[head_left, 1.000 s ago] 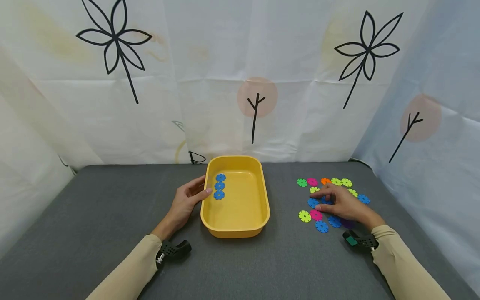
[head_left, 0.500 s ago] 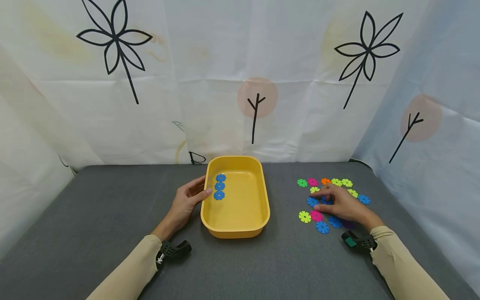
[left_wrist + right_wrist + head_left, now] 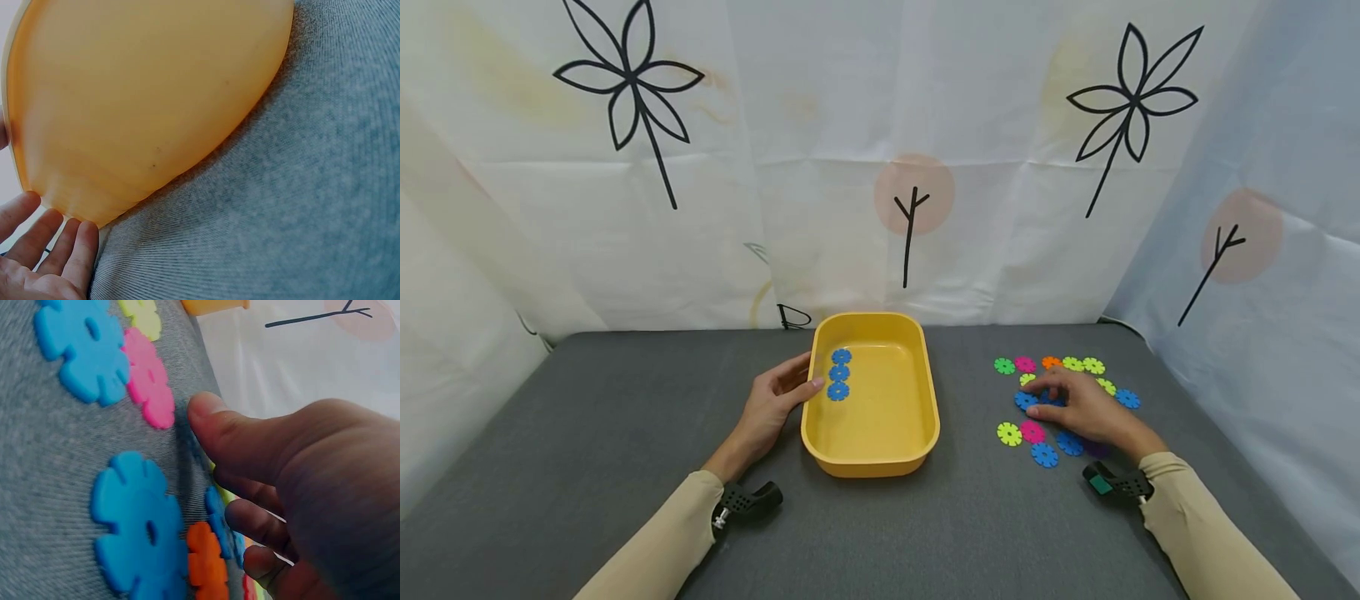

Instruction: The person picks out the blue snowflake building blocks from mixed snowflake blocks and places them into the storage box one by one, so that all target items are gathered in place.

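Observation:
A yellow plastic tray [image 3: 880, 454] stands mid-table. My left hand [image 3: 769, 410] grips its left side, thumb over the rim, fingers against the outer wall; the left wrist view shows those fingertips [image 3: 87, 234] at the tray's wall. Inside, three blue notched discs [image 3: 838, 372] lie in a line along the left. My right hand [image 3: 1078, 408] is low over the scattered discs, thumb and forefinger at opposite edges of a blue notched disc [image 3: 1026, 402]. In the right wrist view the thumb [image 3: 209, 409] partly covers that disc, the other fingers curled beneath.
Several notched discs lie flat around the right hand: a green one [image 3: 1004, 366], an orange one [image 3: 1051, 362], a pink one [image 3: 1032, 432], a yellow one [image 3: 1010, 433] and more blue ones [image 3: 1044, 454]. A white printed curtain [image 3: 835, 208] hangs behind the grey table [image 3: 625, 433].
The blue disc at the right thumb and forefinger has shifted very slightly away from me and left, the thumb with it. The left hand and tray stay put.

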`<action>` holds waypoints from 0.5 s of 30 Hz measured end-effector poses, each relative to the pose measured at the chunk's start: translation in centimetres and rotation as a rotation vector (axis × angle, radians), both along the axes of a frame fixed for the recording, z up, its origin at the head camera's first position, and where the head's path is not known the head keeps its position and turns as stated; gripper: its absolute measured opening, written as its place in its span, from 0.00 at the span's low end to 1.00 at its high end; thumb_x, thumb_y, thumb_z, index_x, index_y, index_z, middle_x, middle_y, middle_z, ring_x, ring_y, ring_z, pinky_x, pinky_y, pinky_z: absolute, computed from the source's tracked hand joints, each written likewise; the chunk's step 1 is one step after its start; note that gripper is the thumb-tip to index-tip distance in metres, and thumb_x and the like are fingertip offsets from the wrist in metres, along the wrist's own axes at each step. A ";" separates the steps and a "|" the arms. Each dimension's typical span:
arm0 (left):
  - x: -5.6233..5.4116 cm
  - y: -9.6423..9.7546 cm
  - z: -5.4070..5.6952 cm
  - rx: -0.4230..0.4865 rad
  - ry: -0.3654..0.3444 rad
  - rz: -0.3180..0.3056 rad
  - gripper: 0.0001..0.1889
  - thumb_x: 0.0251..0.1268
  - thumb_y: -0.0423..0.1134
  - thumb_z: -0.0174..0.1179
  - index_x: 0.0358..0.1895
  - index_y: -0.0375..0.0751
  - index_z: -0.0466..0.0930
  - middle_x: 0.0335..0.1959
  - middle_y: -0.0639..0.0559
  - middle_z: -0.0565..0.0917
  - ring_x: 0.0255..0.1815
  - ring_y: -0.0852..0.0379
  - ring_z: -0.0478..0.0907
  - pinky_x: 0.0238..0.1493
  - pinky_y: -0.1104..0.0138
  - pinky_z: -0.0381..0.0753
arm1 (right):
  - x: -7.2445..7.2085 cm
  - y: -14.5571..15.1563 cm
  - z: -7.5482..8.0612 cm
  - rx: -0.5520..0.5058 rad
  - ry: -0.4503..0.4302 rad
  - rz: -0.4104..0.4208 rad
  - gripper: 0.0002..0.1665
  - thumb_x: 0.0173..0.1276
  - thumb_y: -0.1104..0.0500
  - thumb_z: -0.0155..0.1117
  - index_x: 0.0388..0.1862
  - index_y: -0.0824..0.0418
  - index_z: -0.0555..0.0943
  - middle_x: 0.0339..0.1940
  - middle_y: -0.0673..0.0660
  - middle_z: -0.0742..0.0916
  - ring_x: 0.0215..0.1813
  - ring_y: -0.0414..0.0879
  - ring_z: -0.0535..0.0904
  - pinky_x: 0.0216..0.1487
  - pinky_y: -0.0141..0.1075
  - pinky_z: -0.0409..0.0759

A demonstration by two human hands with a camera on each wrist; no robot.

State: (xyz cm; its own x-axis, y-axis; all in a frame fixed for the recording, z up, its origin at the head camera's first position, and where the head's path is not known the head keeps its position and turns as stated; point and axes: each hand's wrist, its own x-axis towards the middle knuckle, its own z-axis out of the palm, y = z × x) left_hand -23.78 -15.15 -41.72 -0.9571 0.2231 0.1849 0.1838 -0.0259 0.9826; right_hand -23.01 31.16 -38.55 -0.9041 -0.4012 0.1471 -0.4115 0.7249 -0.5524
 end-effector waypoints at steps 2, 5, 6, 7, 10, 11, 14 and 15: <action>0.0 0.0 0.0 -0.001 -0.001 -0.002 0.32 0.74 0.34 0.61 0.76 0.31 0.62 0.73 0.34 0.68 0.73 0.39 0.67 0.58 0.72 0.78 | 0.0 0.1 0.1 -0.012 0.004 -0.013 0.19 0.67 0.60 0.73 0.54 0.66 0.85 0.36 0.51 0.84 0.35 0.42 0.75 0.32 0.33 0.75; 0.1 0.0 0.0 -0.004 -0.001 -0.002 0.32 0.74 0.34 0.61 0.76 0.31 0.62 0.73 0.33 0.68 0.73 0.39 0.67 0.58 0.72 0.78 | 0.1 0.2 0.4 -0.027 0.005 -0.039 0.20 0.67 0.60 0.73 0.55 0.67 0.84 0.38 0.52 0.86 0.36 0.42 0.79 0.34 0.33 0.79; 0.1 0.0 0.0 -0.004 -0.001 -0.003 0.32 0.74 0.34 0.61 0.76 0.31 0.62 0.73 0.33 0.68 0.73 0.39 0.67 0.58 0.72 0.78 | 0.1 0.2 0.4 -0.030 0.006 -0.046 0.20 0.68 0.60 0.72 0.56 0.67 0.84 0.39 0.53 0.86 0.36 0.42 0.80 0.35 0.33 0.80; 0.1 0.0 0.0 -0.003 -0.001 -0.002 0.32 0.74 0.34 0.61 0.76 0.31 0.62 0.73 0.33 0.68 0.73 0.39 0.67 0.58 0.72 0.78 | 0.1 0.2 0.5 -0.033 0.006 -0.052 0.20 0.68 0.60 0.72 0.56 0.67 0.84 0.39 0.53 0.87 0.37 0.42 0.80 0.36 0.33 0.80; 0.1 0.0 0.1 0.002 -0.003 0.000 0.32 0.73 0.34 0.61 0.76 0.31 0.62 0.73 0.34 0.68 0.73 0.39 0.67 0.57 0.72 0.78 | 0.1 0.3 0.7 -0.054 -0.002 -0.063 0.20 0.69 0.60 0.71 0.57 0.67 0.84 0.41 0.54 0.87 0.39 0.44 0.82 0.37 0.33 0.82; 0.0 0.0 0.1 0.002 -0.003 0.000 0.32 0.73 0.34 0.61 0.76 0.31 0.62 0.73 0.33 0.68 0.73 0.39 0.67 0.57 0.72 0.79 | 0.2 0.3 0.8 -0.064 -0.008 -0.067 0.20 0.70 0.60 0.71 0.58 0.67 0.84 0.41 0.55 0.88 0.39 0.46 0.83 0.37 0.33 0.82; 0.1 0.0 0.1 0.008 -0.006 -0.001 0.32 0.73 0.35 0.62 0.76 0.32 0.62 0.73 0.34 0.68 0.73 0.40 0.67 0.57 0.71 0.79 | 0.2 0.3 0.8 -0.099 -0.037 -0.071 0.21 0.71 0.59 0.70 0.58 0.68 0.83 0.46 0.59 0.88 0.44 0.49 0.85 0.41 0.32 0.83; 0.1 0.0 0.1 0.009 -0.006 -0.002 0.32 0.73 0.35 0.62 0.76 0.32 0.62 0.73 0.35 0.68 0.73 0.40 0.67 0.58 0.71 0.79 | 0.2 0.3 0.9 -0.111 -0.047 -0.074 0.21 0.71 0.59 0.70 0.59 0.68 0.83 0.47 0.60 0.88 0.45 0.51 0.85 0.43 0.31 0.83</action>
State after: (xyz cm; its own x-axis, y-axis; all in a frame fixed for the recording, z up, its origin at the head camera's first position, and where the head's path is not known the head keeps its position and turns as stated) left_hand -23.70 -15.20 -41.63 -0.9577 0.2234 0.1812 0.1778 -0.0355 0.9834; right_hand -22.84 31.42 -37.70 -0.9376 -0.3169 0.1434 -0.3309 0.6858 -0.6482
